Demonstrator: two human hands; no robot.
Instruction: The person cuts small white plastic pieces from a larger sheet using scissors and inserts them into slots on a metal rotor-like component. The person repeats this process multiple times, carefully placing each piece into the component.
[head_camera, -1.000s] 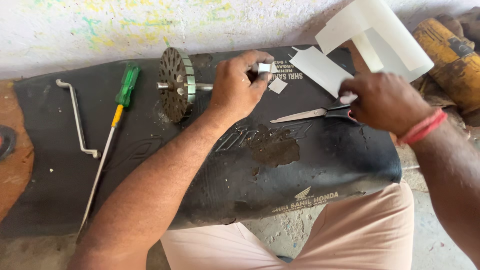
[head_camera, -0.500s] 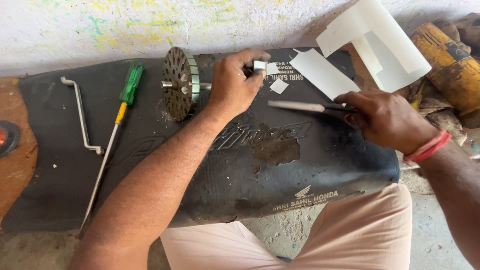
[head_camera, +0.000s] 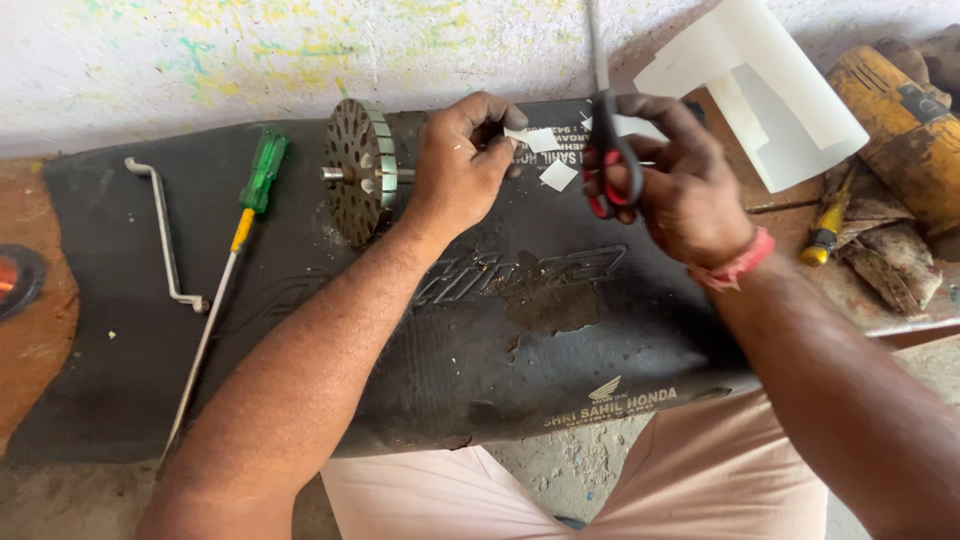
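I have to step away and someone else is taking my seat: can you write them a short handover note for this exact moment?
Left hand: grips the shaft end of the perforated metal disc part lying on the black mat, pinching a small white strip.
Right hand: holds red-handled scissors, blades up.
Nearby: a white scrap on the mat, a cut white sheet at the back, a green screwdriver, a bent metal rod.
Done: pieces cut from the sheet.
Left: the strip is not clearly fixed on yet.
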